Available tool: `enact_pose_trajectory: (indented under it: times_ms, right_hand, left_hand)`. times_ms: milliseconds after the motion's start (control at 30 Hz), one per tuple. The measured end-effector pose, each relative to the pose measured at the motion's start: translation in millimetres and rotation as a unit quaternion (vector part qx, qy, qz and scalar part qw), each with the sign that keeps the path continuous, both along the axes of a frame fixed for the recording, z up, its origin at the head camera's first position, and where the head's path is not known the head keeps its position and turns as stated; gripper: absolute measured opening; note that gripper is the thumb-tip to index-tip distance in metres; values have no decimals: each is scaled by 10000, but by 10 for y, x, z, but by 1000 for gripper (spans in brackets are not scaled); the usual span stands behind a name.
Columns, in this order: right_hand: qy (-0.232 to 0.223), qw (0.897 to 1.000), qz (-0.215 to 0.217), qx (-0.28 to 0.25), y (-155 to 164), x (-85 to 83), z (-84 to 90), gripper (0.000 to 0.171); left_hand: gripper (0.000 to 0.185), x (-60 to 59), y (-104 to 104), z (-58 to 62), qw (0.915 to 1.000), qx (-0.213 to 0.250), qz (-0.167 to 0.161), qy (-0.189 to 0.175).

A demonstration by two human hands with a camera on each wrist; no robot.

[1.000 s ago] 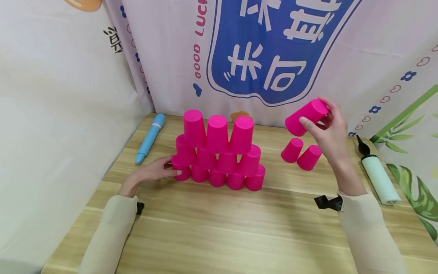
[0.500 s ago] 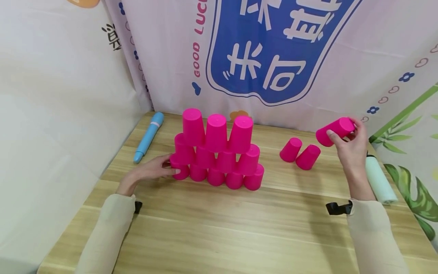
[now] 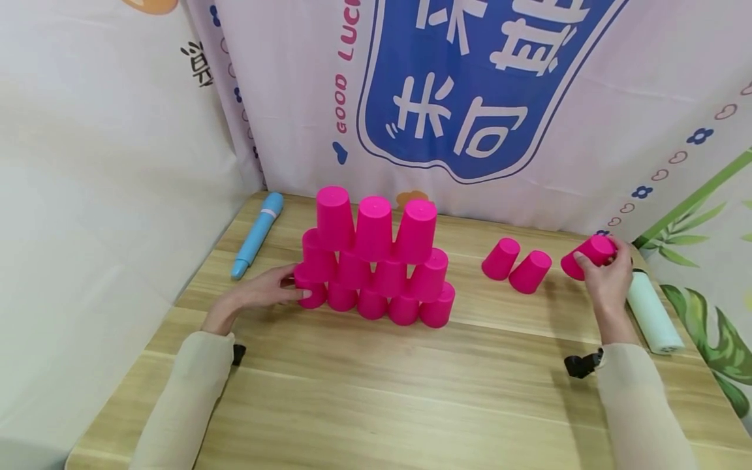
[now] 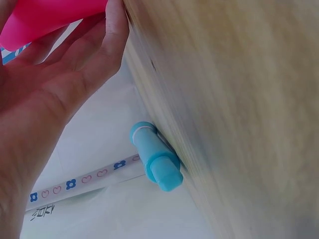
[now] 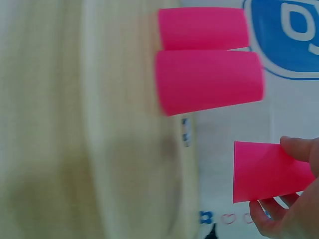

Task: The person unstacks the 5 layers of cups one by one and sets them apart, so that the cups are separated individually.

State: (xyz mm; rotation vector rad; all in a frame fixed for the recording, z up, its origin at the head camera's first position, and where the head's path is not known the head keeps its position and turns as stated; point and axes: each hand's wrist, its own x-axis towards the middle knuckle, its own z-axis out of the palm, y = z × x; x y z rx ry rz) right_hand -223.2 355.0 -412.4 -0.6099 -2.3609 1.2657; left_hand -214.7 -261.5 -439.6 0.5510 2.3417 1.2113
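Upside-down pink plastic cups form a three-tier stack [image 3: 373, 271] on the wooden table, with three cups on the top tier. At its lower left, my left hand [image 3: 267, 288] holds the end cup [image 3: 311, 294] of the bottom row, thumb in front and fingers behind; that cup's far side is hidden. Over the table's far right, my right hand [image 3: 611, 277] grips a tilted pink cup [image 3: 589, 256] between thumb and fingers. In the right wrist view this held cup [image 5: 269, 172] is apart from the tabletop. Two more pink cups [image 3: 501, 259] stand upside down to its left.
A blue tube-shaped pump [image 3: 257, 235] lies at the back left. Beside my right wrist lies a pale green hand pump [image 3: 653, 313]. Printed cloth [image 3: 294, 98] hangs along the table's back and sides. The wooden tabletop [image 3: 399, 398] extends toward me.
My right hand has carried its cup rightward and then down toward the table, to the right of the two standing cups. My left hand and the stack stay put.
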Motion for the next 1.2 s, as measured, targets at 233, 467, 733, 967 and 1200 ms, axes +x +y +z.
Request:
enact_pose_trajectory:
  times_ms: [233,467,733,967,1200]
  right_hand:
    - [-441,9989,116,129,18,-18,-168,69]
    - [-429,9984,270,254,25,-27,-268,69]
    - [-451,9981,297,306,46,-34,-367,68]
    - [-541,9977,369,157,51,-41,-369,76]
    - [89,9982,199,553,-64,64,-148,76]
  left_hand:
    - [60,12,-9,-21,10000,40,41,-21]
    - [58,40,-8,-22,9999,-60,78,-21]
    - [58,39,-4,-14,9999,-33,86,-48]
    - [60,19,-8,-9,9999,-26,78,-60]
    - [60,13,7,14,9999,-90,39,-65]
